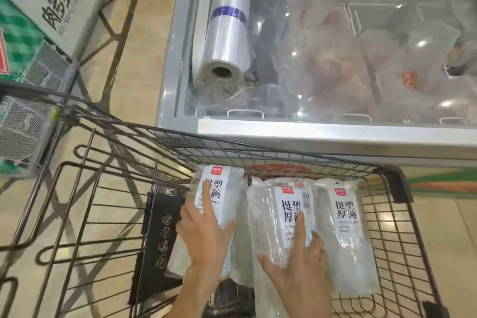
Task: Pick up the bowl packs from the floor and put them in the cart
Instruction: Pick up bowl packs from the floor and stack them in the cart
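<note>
Resting inside the cart [402,227], both hands lie flat with straight fingers: left hand [206,235] on the left bowl pack [219,188], right hand [299,258] on the middle pack [281,214]. A third pack [346,227] lies beside. Beyond the cart stands a freezer [309,134].

- Both forearms are cut off by the bottom edge.
- The lower part of the middle bowl pack [281,217] is hidden under the right hand [299,258].
- The freezer's [309,134] contents are blurred behind glare and cannot be identified.
</note>
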`<state>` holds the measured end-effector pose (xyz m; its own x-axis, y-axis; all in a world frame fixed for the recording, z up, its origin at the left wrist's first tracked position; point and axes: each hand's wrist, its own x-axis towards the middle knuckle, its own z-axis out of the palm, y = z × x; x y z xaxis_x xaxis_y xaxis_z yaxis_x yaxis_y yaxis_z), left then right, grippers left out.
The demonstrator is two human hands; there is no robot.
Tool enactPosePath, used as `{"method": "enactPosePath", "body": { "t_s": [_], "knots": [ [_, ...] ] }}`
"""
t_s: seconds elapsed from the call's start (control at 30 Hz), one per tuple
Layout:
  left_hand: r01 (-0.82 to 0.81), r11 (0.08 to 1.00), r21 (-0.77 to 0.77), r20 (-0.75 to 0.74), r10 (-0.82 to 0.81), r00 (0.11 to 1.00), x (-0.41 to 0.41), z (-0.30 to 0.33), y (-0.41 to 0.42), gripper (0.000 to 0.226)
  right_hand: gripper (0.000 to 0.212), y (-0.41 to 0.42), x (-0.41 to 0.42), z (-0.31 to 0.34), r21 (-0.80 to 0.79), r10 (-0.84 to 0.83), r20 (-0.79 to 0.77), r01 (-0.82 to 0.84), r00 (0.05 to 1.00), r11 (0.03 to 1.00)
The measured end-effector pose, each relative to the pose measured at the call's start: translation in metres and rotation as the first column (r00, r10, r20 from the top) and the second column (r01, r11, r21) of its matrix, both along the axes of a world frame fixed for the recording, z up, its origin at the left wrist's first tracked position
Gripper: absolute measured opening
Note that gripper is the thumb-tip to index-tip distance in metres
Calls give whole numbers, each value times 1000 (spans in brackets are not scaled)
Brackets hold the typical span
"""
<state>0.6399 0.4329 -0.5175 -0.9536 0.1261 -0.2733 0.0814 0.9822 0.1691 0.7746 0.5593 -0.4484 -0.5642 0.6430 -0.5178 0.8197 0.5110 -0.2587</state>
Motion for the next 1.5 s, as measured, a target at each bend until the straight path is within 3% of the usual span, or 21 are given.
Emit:
{"method": "enactPosePath", "body": {
  "t_s": [0.17,0.47,0.93,1.5],
  "knots": [
    [-63,997,40,66,60,996,1,7,-11,129,122,-15,-27,-13,-4,-74,-70,74,995,997],
    [-155,987,51,99,149,984,0,1,-32,128,132,-52,-69,-43,129,-155,-123,170,980,977],
    [-130,990,47,84,126,989,-3,-5,-30,132,129,-68,-53,-47,103,-138,-46,142,989,985],
    [-122,991,56,78,118,990,-3,-10,-35,133,129,-70,-38,-55,193,-9,-101,29,995,981]
  ]
}}
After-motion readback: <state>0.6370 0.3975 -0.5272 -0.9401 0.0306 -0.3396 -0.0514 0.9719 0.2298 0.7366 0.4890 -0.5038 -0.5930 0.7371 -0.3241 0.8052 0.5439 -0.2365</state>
